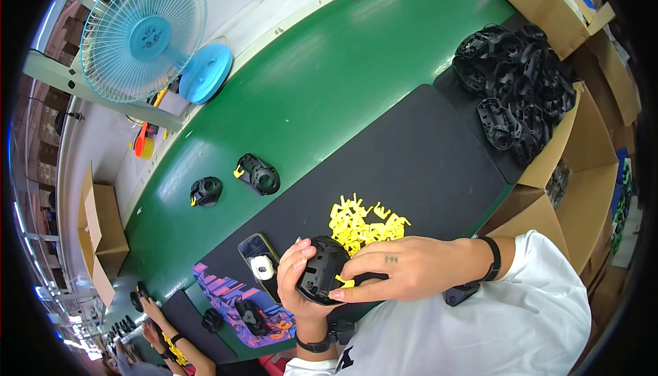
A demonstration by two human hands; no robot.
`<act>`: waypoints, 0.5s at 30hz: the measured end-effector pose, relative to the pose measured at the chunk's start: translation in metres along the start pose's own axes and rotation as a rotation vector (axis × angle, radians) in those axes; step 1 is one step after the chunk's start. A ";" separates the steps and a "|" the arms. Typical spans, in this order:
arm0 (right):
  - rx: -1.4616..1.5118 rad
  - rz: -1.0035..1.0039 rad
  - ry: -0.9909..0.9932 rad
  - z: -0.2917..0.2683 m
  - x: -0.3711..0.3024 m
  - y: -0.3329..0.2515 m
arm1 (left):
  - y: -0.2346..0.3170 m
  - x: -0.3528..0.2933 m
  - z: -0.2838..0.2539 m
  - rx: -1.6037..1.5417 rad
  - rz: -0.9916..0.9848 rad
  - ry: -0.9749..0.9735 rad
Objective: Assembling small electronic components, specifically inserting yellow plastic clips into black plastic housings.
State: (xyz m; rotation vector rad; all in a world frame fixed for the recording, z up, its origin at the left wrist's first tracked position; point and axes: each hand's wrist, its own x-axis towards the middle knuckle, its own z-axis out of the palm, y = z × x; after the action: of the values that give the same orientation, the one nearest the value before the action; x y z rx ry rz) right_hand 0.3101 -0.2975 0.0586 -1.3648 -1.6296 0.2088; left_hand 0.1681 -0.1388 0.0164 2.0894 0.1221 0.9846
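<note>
My left hand (pixel 295 295) is wrapped round a black plastic shell (pixel 319 270), rounded like a computer mouse housing, and holds it tilted over the near edge of the mat. At the shell's right side, my right hand (pixel 419 266) pinches a small yellow plastic clip (pixel 345 281) between thumb and fingers, against the shell. Part of the shell is hidden by the right fingers. Just beyond my hands, a heap of loose yellow clips (pixel 351 224) lies on the black mat (pixel 418 150).
Black shells (pixel 514 85) are piled at far right, beside open cardboard boxes (pixel 589 163). Two shells with yellow clips, one larger (pixel 260 177), one smaller (pixel 205 191), sit on the green table (pixel 322 102). Left are a phone (pixel 253 244), a patterned mat (pixel 229 300) and a co-worker's hands (pixel 154 314).
</note>
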 end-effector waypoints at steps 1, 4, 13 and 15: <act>-0.003 0.001 0.004 -0.001 -0.001 -0.001 | 0.000 0.000 0.001 -0.003 0.007 -0.003; -0.028 0.036 0.051 -0.001 -0.001 -0.002 | 0.002 0.005 0.002 0.024 0.011 -0.009; 0.034 0.031 0.000 -0.005 -0.005 0.005 | 0.004 0.002 0.012 -0.138 -0.097 0.043; 0.065 -0.077 0.134 -0.004 -0.002 0.012 | 0.006 -0.004 0.019 -0.447 -0.269 0.074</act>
State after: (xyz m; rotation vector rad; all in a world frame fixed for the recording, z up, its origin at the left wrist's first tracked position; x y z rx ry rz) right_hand 0.3203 -0.2969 0.0514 -1.2379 -1.5469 0.1211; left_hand 0.1775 -0.1563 0.0111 1.5828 0.1964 0.8355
